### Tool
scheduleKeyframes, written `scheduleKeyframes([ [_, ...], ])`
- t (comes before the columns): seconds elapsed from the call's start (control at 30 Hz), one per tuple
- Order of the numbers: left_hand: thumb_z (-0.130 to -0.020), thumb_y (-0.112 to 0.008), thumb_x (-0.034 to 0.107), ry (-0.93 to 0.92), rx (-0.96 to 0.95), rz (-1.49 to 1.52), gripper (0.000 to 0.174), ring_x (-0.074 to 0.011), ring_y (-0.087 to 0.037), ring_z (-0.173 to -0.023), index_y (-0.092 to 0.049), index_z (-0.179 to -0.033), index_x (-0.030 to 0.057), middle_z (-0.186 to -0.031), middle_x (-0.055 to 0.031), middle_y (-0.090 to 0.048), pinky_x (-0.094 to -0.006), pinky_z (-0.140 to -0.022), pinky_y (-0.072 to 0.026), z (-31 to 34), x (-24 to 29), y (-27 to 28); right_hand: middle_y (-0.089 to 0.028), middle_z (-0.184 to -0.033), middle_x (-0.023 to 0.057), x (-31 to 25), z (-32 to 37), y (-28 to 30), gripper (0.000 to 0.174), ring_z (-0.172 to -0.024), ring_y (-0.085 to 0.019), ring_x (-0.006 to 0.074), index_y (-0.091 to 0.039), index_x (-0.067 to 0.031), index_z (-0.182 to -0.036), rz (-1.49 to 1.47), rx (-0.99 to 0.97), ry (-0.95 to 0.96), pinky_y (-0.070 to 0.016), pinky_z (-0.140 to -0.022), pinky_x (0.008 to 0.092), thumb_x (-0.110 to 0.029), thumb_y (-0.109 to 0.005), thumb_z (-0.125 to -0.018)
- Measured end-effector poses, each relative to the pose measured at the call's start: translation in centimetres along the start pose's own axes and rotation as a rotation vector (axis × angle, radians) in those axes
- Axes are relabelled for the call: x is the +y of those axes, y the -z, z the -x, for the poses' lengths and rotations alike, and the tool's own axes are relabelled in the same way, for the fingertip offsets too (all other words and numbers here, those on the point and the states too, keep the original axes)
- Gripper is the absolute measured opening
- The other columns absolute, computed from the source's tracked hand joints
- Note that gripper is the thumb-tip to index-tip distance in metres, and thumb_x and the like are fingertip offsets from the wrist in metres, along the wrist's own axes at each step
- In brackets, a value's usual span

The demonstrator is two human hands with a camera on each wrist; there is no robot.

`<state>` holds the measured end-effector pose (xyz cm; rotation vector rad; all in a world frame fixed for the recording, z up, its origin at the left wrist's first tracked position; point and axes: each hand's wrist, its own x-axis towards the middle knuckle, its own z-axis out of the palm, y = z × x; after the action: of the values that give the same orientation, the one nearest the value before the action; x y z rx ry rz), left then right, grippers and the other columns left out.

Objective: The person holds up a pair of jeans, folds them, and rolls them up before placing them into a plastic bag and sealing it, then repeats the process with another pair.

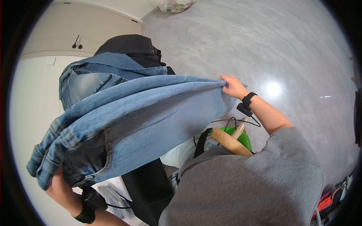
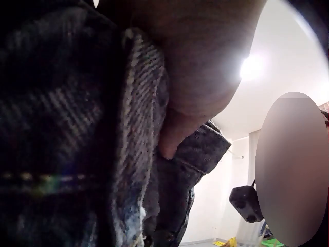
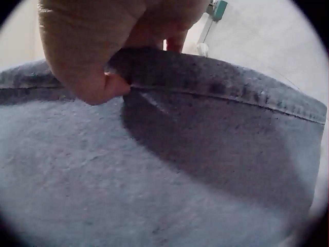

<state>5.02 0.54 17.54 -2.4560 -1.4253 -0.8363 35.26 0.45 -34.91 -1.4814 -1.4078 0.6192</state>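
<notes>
A pair of light blue jeans (image 1: 158, 109) hangs stretched sideways between my two hands. At the waist end, my left hand (image 1: 59, 184) grips the waistband, and most of its fingers are hidden by the denim. The left wrist view shows its thumb (image 2: 175, 136) against the thick waistband edge (image 2: 136, 113). With thumb and fingers, my right hand (image 1: 234, 87) pinches the outer seam further down the leg. The seam (image 3: 216, 92) runs along the upper edge of the cloth in the right wrist view. A dark pocket opening (image 1: 88, 158) faces up near the left hand.
Behind the jeans lie a darker blue denim garment (image 1: 88, 81) and black folded clothes (image 1: 126, 47). Close to my body are a black box-like thing (image 1: 149, 184), a wooden piece (image 1: 230, 141) and a green container (image 1: 245, 139). A plastic bag (image 1: 175, 4) lies on the grey floor (image 1: 264, 45).
</notes>
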Motion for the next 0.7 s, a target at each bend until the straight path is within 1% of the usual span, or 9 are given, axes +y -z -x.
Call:
scheduleKeyframes([
  [0.13, -0.087, -0.058, 0.007, -0.095, -0.051, -0.017, 0.024, -0.0191, -0.057, -0.103, -0.062, -0.109, -0.0023, -0.109, -0.0096, -0.062, -0.0328, -0.095, -0.0381, -1.0, -2.6, 3.8, -0.061, -0.077, 0.0161, 1.0, 0.2, -0.6, 0.024, -0.077, -0.059, 0.0332, -0.06, -0.0044, -0.097, 0.016, -0.189, 0.007, -0.0471, -0.07, 0.0406, -0.009, -0.059, -0.073],
  [0.2, -0.087, -0.06, 0.011, -0.046, -0.026, -0.082, 0.028, -0.0193, -0.056, -0.103, -0.06, -0.111, -0.0033, -0.109, -0.0102, -0.062, -0.032, -0.095, -0.0383, -0.7, -4.4, 6.7, -0.062, -0.079, 0.0151, 0.2, -0.6, -0.6, 0.02, -0.076, -0.059, 0.0318, -0.061, -0.0037, -0.094, -0.146, -0.186, -0.047, -0.0465, -0.069, 0.039, -0.016, -0.063, -0.078],
  [0.23, -0.087, -0.061, 0.014, 0.154, 0.062, -0.077, 0.03, -0.0194, -0.056, -0.104, -0.059, -0.112, -0.0039, -0.11, -0.0105, -0.061, -0.0312, -0.095, -0.0383, -0.2, -5.7, 8.4, -0.062, -0.079, 0.0151, -0.7, -1.3, -0.5, 0.02, -0.076, -0.059, 0.0318, -0.061, -0.0037, -0.094, -0.141, -0.213, -0.016, -0.0465, -0.069, 0.039, -0.016, -0.063, -0.078],
  [0.3, -0.088, -0.063, 0.021, 0.398, 0.179, -0.031, 0.038, -0.0191, -0.055, -0.105, -0.055, -0.114, -0.0054, -0.112, -0.0112, -0.059, -0.0291, -0.093, -0.0397, 1.9, -10.0, 12.7, -0.063, -0.083, 0.015, -3.3, -3.8, -0.1, 0.025, -0.076, -0.059, 0.031, -0.062, -0.0031, -0.095, -0.203, -0.005, 0.022, -0.0461, -0.069, 0.0378, -0.024, -0.065, -0.082],
  [0.4, -0.087, -0.065, 0.024, 0.343, 0.289, 0.004, 0.04, -0.018, -0.056, -0.101, -0.055, -0.114, -0.0035, -0.113, -0.0111, -0.058, -0.0291, -0.089, -0.042, 5.2, -13.7, 17.3, -0.062, -0.089, 0.0154, -8.3, -10.2, 2.7, 0.028, -0.082, -0.057, 0.0317, -0.061, -0.0048, -0.097, -0.003, 0.087, 0.05, -0.0454, -0.07, 0.0382, -0.029, -0.065, -0.084],
  [0.43, -0.087, -0.064, 0.023, 0.399, 0.331, 0.028, 0.043, -0.0182, -0.056, -0.102, -0.052, -0.118, -0.0034, -0.116, -0.0111, -0.057, -0.0295, -0.09, -0.0421, 6.4, -14.7, 18.1, -0.062, -0.085, 0.0144, -8.2, -12.7, 2.1, 0.03, -0.08, -0.057, 0.0316, -0.062, -0.0066, -0.097, 0.164, 0.319, 0.184, -0.0453, -0.069, 0.0387, -0.032, -0.067, -0.083],
  [0.53, -0.087, -0.063, 0.018, 0.575, 0.551, 0.034, 0.044, -0.0183, -0.054, -0.106, -0.05, -0.122, -0.0041, -0.119, -0.0108, -0.056, -0.0285, -0.094, -0.0395, 13.3, -16.8, 20.1, -0.06, -0.08, 0.0125, -14.2, -20.0, 4.1, 0.025, -0.074, -0.056, 0.029, -0.061, -0.0064, -0.094, 0.286, 0.506, 0.552, -0.0448, -0.064, 0.0375, -0.027, -0.068, -0.082],
  [0.6, -0.088, -0.062, 0.016, 0.732, 0.724, 0.014, 0.043, -0.0172, -0.054, -0.106, -0.05, -0.124, -0.0038, -0.119, -0.009, -0.057, -0.0275, -0.095, -0.0385, 17.2, -17.3, 19.8, -0.059, -0.079, 0.0123, -20.8, -25.4, 4.9, 0.023, -0.069, -0.057, 0.0277, -0.06, -0.0052, -0.093, 0.282, 0.491, 0.84, -0.0452, -0.061, 0.0353, -0.025, -0.067, -0.083],
  [0.7, -0.089, -0.061, 0.018, 0.894, 0.74, 0.109, 0.042, -0.0172, -0.056, -0.104, -0.05, -0.123, -0.0031, -0.118, -0.0101, -0.058, -0.0288, -0.092, -0.0415, 22.9, -16.6, 18.2, -0.058, -0.08, 0.0118, -30.0, -31.3, 2.3, 0.022, -0.068, -0.058, 0.0277, -0.059, -0.0055, -0.091, 0.296, 0.429, 1.116, -0.0457, -0.06, 0.0336, -0.026, -0.064, -0.085],
])
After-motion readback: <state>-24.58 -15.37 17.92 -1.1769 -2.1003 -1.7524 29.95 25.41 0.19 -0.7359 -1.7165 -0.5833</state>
